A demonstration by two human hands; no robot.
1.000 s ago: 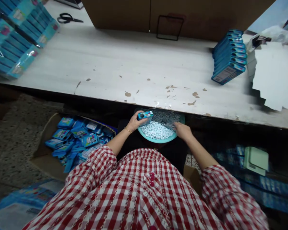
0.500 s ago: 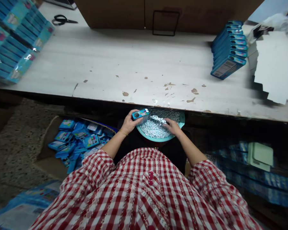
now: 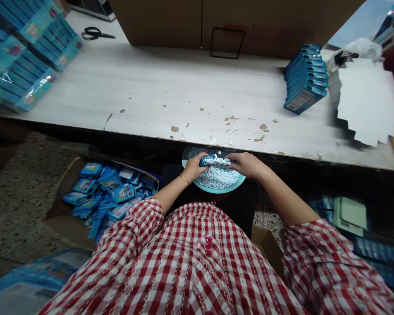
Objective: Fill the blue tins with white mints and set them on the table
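Note:
My left hand (image 3: 194, 168) is closed round a small blue box (image 3: 207, 160), held over a turquoise basin (image 3: 228, 190) of small white pellets (image 3: 218, 177). At the box's open end lies a heap of pellets (image 3: 219, 161), on something like a scoop whose shape is hard to make out. The fingers of my right hand (image 3: 246, 164) are pinched at the right end of this heap. A few pellets are in the air or on top of the heap, close to the box.
An open carton (image 3: 61, 218) of blue boxes stands low at the left. On the white table (image 3: 170, 87) are scissors (image 3: 96, 33), wrapped blue packs (image 3: 22, 57), a row of blue boxes (image 3: 304, 83), white card sheets (image 3: 364, 98) and a large cardboard box (image 3: 164, 26).
My left hand has moved right and tilted the blue box toward the pellets. My right hand and forearm have risen and turned inward, bringing the heap of pellets against the box's end.

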